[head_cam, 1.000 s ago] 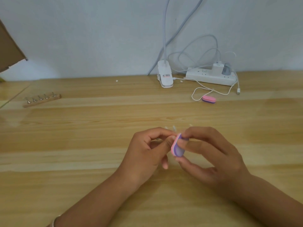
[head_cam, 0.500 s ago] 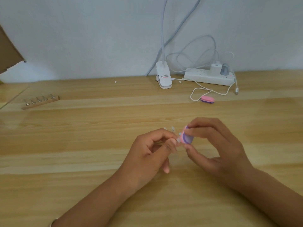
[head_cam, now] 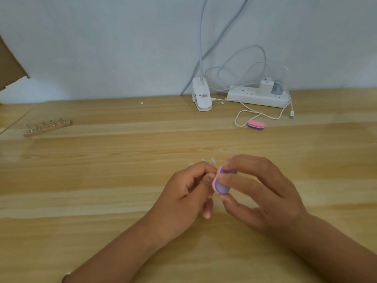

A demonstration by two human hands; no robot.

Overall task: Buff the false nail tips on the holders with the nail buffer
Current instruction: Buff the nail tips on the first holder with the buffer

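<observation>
The nail buffer (head_cam: 221,185), a small oval pad with a purple face and a pink edge, is held just above the middle of the wooden table (head_cam: 102,180). It is gripped between the thumb and fingers of the right hand (head_cam: 265,193). The left hand (head_cam: 183,195) is curled just beside it, thumb and forefinger pinched together against the pink edge; what is pinched there cannot be made out. Small pale false nail tips (head_cam: 213,160) are seen on the table just behind the hands. A wooden holder strip (head_cam: 48,128) with metal pegs lies far left. A second buffer (head_cam: 256,125) lies near a white power strip (head_cam: 257,98) and a lamp clip (head_cam: 201,99).
</observation>
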